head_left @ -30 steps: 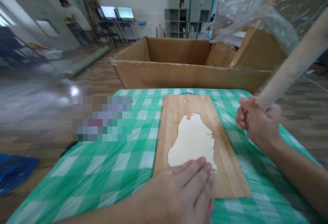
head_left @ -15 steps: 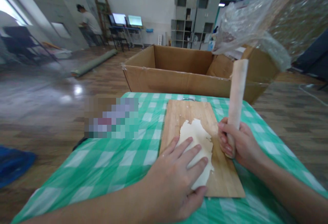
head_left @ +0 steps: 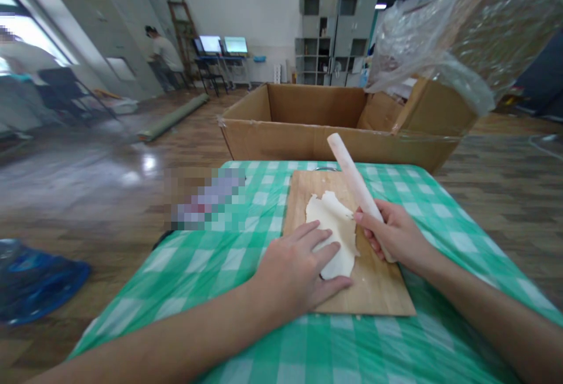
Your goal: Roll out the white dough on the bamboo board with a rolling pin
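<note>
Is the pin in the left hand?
No, the right hand holds the pin, while the left hand lies spread over the dough.

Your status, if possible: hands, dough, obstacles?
Left hand spread on dough. Right hand gripping tilted rolling pin. Dough thin, ragged-edged, on board. In the way: left hand, hiding part.

From here I'm seeing an open box (head_left: 334, 143) sitting ahead, with plastic (head_left: 461, 82) hanging at its right end. Farther back, two monitors (head_left: 236, 45) are glowing left of a cabinet (head_left: 310, 44). A green roll (head_left: 176, 118) and a blue bag (head_left: 48, 284) are lying on the floor (head_left: 196, 138) at left.
</note>
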`<state>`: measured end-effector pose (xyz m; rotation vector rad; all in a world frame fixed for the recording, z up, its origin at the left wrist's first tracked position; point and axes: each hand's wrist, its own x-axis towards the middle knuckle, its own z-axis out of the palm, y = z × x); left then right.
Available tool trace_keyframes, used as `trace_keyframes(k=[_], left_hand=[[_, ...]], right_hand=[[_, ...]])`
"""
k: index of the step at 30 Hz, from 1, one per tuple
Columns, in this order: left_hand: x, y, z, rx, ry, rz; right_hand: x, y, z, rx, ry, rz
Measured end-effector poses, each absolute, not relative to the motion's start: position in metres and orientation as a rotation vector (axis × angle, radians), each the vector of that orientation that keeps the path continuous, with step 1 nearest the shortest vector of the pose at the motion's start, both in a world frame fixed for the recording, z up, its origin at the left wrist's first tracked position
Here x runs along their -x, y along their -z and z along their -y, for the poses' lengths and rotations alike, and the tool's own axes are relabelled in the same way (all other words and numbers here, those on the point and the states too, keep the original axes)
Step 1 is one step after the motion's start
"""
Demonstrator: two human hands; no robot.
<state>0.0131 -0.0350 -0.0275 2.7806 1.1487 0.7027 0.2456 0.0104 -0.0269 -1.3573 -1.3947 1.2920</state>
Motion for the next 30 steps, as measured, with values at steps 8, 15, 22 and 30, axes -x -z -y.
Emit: trace_keyframes(k=[8, 15, 22, 30], left_hand=[[-0.005, 0.038, 0.010, -2.776, -0.895, -1.149], [-0.001, 0.024, 0.012, -2.837, -1.205, -1.027], [0.014, 0.018, -0.007, -2.785, -1.023, -1.456], [0.007, 0.029, -0.015, -2.830, -0.585, -1.619]], right_hand=[[-0.247, 0.030, -0.012, 1.309, -1.051, 1.663], [-0.264, 0.033, -0.023, 1.313, -0.285, 2.136], [-0.277, 0.029, -0.027, 1.130, 0.079, 2.578], [-0.265, 0.029, -0.031, 1.183, 0.196, 2.521]])
